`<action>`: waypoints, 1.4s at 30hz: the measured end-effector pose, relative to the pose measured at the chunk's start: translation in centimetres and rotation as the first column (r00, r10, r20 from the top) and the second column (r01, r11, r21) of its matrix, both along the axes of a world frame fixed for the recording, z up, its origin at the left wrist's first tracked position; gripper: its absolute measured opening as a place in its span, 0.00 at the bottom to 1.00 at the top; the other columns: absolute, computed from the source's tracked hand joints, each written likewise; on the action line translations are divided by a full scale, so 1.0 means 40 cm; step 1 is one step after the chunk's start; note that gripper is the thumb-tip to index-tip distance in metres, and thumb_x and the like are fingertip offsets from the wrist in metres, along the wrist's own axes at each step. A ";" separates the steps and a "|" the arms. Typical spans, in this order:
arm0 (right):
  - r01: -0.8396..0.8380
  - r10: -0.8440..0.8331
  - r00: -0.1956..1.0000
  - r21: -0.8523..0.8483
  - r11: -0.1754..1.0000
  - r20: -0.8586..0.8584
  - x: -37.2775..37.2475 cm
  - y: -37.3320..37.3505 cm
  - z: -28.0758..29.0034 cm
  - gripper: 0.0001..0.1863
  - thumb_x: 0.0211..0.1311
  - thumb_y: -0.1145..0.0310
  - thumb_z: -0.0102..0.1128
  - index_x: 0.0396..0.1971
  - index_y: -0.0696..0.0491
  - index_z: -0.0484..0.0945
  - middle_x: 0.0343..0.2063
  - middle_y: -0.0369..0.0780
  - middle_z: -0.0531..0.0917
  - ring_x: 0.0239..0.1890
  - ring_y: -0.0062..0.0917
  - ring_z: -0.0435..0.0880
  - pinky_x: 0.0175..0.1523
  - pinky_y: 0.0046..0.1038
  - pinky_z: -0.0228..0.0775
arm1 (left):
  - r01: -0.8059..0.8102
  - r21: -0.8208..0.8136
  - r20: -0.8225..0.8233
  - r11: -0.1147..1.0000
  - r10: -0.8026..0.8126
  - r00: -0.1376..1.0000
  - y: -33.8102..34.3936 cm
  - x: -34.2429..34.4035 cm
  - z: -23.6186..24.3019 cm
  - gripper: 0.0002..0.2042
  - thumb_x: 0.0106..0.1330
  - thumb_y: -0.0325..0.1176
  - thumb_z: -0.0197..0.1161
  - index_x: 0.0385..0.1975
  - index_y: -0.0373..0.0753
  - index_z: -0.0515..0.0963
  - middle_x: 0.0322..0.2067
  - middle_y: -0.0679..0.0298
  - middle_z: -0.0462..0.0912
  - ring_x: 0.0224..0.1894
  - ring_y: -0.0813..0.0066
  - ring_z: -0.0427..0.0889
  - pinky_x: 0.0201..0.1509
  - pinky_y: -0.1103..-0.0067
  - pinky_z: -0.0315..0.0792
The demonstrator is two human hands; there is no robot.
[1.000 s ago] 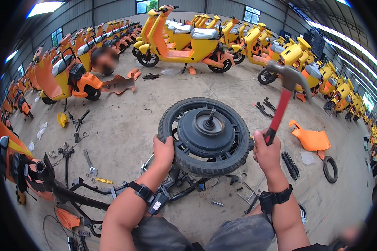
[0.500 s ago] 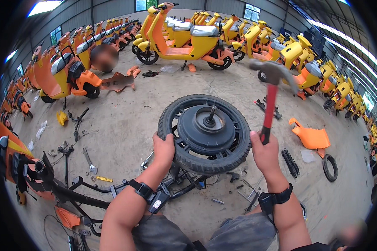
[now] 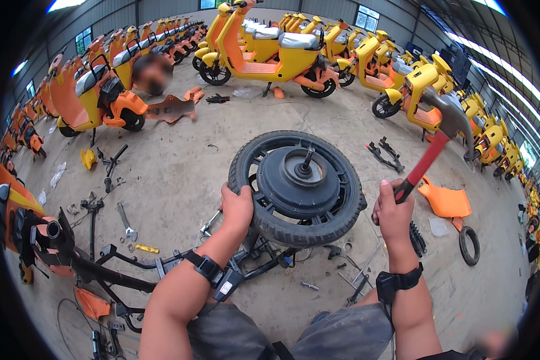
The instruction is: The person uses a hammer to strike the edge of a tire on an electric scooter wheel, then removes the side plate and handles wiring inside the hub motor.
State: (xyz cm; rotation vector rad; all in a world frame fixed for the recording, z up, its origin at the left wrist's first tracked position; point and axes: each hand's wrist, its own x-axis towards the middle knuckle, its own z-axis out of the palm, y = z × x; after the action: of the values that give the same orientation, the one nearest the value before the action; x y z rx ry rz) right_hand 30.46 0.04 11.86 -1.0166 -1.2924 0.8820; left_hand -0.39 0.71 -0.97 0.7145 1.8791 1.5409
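My left hand (image 3: 236, 209) grips the near left rim of a black wheel (image 3: 291, 195) with a large hub and an upright threaded axle in its centre, held above dark metal frame parts (image 3: 111, 285). My right hand (image 3: 395, 216) is closed on the red and black handle of a hammer (image 3: 432, 153), raised to the right of the wheel, its steel head up and tilted rightward. The hammer does not touch the wheel.
Rows of yellow and orange scooters (image 3: 264, 69) stand behind. On the concrete floor lie an adjustable wrench (image 3: 127, 222), a yellow tool (image 3: 147, 248), fork parts (image 3: 387, 156), an orange panel (image 3: 444, 201), shock absorbers (image 3: 418, 240) and a loose tyre (image 3: 469, 246).
My right hand has moved rightward, and the hammer now leans further right. The wheel and my left hand sit slightly higher in the view, as the background also shifts.
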 end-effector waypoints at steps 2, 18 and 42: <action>0.007 -0.005 1.000 0.048 0.999 -0.031 -0.008 0.016 -0.028 0.13 0.67 0.66 0.57 0.24 0.53 0.67 0.12 0.31 0.70 0.11 0.14 0.66 0.16 0.20 0.58 | -0.002 -0.023 -0.014 1.000 0.002 1.000 0.003 0.003 0.003 0.36 0.60 0.42 0.57 0.65 0.28 0.55 0.59 0.39 0.66 0.63 0.48 0.65 0.67 0.67 0.58; 0.087 -0.104 0.947 0.069 0.994 0.305 -0.007 0.032 -0.051 0.16 0.65 0.64 0.59 0.21 0.57 0.70 0.16 0.32 0.70 0.20 0.16 0.67 0.26 0.24 0.60 | -0.016 -0.017 -0.028 1.000 0.016 0.999 0.010 -0.007 -0.016 0.37 0.60 0.43 0.56 0.65 0.27 0.54 0.59 0.37 0.65 0.63 0.46 0.64 0.69 0.66 0.55; 0.046 0.124 0.535 -0.175 0.983 0.835 -0.005 -0.026 -0.039 0.15 0.60 0.56 0.60 0.34 0.54 0.78 0.25 0.47 0.81 0.32 0.45 0.81 0.37 0.43 0.71 | 0.046 0.123 0.071 0.991 -0.055 0.996 -0.019 -0.006 0.023 0.29 0.64 0.36 0.56 0.61 0.26 0.60 0.51 0.47 0.74 0.49 0.62 0.77 0.54 0.73 0.70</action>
State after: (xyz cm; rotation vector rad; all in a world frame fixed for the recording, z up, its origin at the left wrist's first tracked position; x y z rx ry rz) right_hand 30.28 -1.02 10.31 -1.6859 -2.0867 0.5098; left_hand -0.61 -0.04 -0.06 0.7428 1.7117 1.6377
